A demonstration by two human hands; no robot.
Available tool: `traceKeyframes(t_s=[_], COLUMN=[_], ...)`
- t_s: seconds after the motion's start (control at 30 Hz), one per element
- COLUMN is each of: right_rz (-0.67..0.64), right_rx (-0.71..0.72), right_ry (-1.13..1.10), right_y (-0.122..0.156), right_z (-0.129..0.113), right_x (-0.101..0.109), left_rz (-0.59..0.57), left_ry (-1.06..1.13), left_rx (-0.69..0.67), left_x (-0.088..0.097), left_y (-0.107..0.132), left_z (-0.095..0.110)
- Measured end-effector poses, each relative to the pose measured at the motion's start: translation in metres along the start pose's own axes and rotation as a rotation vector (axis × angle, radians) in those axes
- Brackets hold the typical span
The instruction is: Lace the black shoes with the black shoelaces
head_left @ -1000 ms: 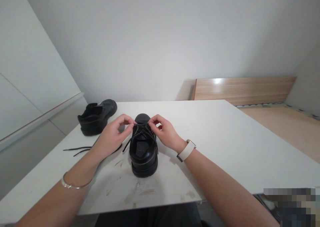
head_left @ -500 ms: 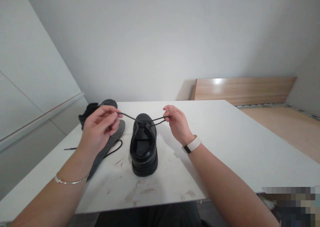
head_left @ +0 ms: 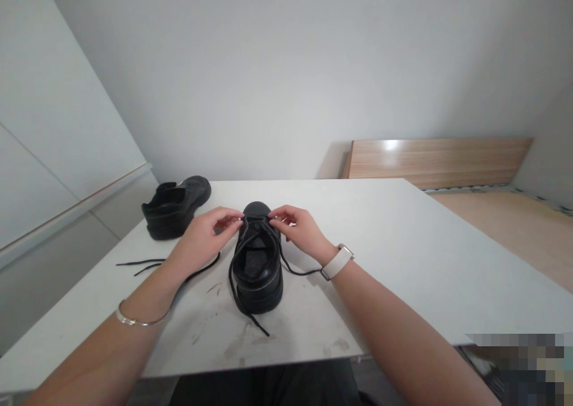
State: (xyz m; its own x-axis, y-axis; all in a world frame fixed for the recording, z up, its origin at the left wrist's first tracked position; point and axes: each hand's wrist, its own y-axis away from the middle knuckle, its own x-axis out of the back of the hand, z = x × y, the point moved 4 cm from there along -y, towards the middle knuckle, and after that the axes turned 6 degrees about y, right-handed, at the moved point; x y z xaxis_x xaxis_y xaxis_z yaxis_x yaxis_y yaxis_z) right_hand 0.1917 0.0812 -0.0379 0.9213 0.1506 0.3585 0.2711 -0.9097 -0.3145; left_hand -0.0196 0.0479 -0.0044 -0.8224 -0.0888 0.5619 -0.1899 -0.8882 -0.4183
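A black shoe [head_left: 257,268] stands on the white table [head_left: 403,257], heel toward me. My left hand [head_left: 203,239] pinches its black lace [head_left: 242,301] at the left eyelets near the toe. My right hand [head_left: 298,230] pinches the lace at the right eyelets. The lace's loose ends trail down both sides of the shoe onto the table. A bracelet is on my left wrist and a white-strapped watch on my right.
A second black shoe [head_left: 176,206] lies at the table's back left. Another loose black lace [head_left: 143,265] lies on the table left of my left arm, with a grey insole partly hidden under my left hand. Scuff marks smear the table's near edge.
Half a second ago my hands were apart, pulling the lace taut to both sides. Now both hands are back at the eyelets and the lace ends lie slack on the table.
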Motion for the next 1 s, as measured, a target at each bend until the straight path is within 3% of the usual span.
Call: traceKeyframes(t_s=[0.3,0.67,0.83,0.93,1.0], right_rz=[0.049,0.112,0.117,0.065,0.013], right_rx=[-0.018,0.156,0.158,0.118,0.099], right_ry=[0.027,0.183,0.056,-0.028,-0.015], right_y=[0.004,0.009,0.007,0.004,0.003], right_z=[0.001,-0.009,-0.010,-0.006,-0.003], right_x=[-0.004,-0.010,-0.005,-0.004,-0.005], left_rz=[-0.016,0.010,-0.034,-0.064,-0.045], left_ry=[0.033,-0.068,0.167,0.338,0.328], left_rx=[0.135,-0.033,0.002,0.021,0.027], left_x=[-0.003,-0.011,-0.011,-0.011,-0.009], left_y=[-0.002,-0.001,0.001,0.002,0.001], left_z=[-0.013,0.002,0.005,0.002,-0.003])
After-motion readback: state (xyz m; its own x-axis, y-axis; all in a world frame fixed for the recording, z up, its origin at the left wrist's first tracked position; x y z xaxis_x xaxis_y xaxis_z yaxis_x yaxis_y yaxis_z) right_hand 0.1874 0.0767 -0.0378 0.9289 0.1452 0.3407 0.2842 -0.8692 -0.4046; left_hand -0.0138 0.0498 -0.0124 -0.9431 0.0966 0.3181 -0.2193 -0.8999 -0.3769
